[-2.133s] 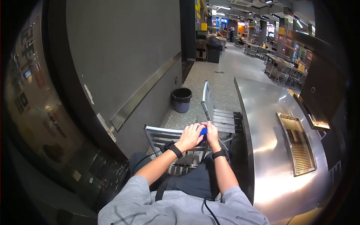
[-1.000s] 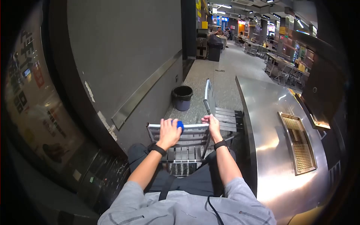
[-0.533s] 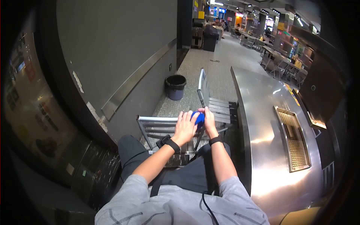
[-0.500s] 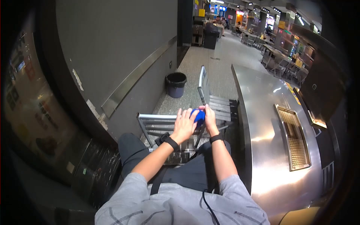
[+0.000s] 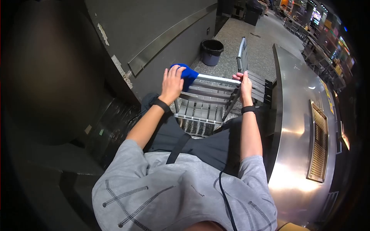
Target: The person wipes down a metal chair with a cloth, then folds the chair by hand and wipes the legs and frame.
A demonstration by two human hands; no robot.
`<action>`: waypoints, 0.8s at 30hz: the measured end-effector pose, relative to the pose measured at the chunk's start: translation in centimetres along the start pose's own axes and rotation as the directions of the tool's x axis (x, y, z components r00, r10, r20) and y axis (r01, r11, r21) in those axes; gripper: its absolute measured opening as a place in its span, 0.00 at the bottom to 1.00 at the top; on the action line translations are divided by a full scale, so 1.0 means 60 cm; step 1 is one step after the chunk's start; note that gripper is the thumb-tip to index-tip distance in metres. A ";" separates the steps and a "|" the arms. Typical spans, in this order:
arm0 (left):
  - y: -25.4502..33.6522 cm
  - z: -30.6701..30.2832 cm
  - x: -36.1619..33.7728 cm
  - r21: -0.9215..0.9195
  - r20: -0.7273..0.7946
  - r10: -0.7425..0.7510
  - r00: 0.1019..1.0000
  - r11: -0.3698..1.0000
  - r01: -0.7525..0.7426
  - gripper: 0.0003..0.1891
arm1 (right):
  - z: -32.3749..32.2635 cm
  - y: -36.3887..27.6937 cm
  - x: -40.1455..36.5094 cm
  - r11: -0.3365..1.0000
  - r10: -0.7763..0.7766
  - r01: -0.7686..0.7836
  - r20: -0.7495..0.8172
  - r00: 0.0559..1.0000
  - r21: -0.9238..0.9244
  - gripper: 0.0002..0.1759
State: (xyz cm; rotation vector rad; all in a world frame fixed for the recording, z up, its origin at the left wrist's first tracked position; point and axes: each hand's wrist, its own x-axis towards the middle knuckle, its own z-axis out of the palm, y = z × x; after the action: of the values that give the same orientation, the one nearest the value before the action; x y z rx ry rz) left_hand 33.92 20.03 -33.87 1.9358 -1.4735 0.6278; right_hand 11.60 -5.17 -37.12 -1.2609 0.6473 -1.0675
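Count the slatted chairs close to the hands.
2. One chair stands before the person, blue cloth and left hand on its top rail. Another is beyond the right hand, beside the counter. More may be hidden.

We see matt blue cloth (image 5: 189, 78), a smooth metal chair (image 5: 219, 79), a glossy metal counter (image 5: 295, 133) and a matt wall (image 5: 150, 19).

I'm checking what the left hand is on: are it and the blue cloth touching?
Touching. The head view shows the left hand's fingers spread over the blue cloth.
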 end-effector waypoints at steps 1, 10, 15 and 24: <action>-0.009 -0.008 0.000 -0.054 -0.035 0.034 0.999 0.998 -0.036 0.26 | -0.002 0.003 0.004 1.000 -0.004 0.004 -0.005 1.000 -0.007 0.33; 0.046 -0.044 -0.008 -0.597 -0.107 -0.295 0.950 0.783 0.176 0.22 | -0.019 -0.014 -0.032 0.986 0.130 -0.124 -0.052 0.990 0.110 0.39; 0.076 -0.029 -0.017 -0.638 -0.100 -0.144 0.985 0.768 0.048 0.22 | -0.017 -0.019 -0.068 0.997 0.082 -0.082 -0.031 0.996 0.013 0.40; 0.117 0.072 0.039 -0.161 -0.041 0.234 0.971 0.958 -0.238 0.27 | -0.030 0.017 -0.066 0.991 0.128 -0.128 0.013 0.992 0.036 0.34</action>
State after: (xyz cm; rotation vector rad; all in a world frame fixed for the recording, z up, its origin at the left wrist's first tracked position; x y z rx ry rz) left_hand 27.78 14.06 -33.93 1.6367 -1.7022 0.6075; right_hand 8.70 -2.41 -39.16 -1.1770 0.6884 -0.9622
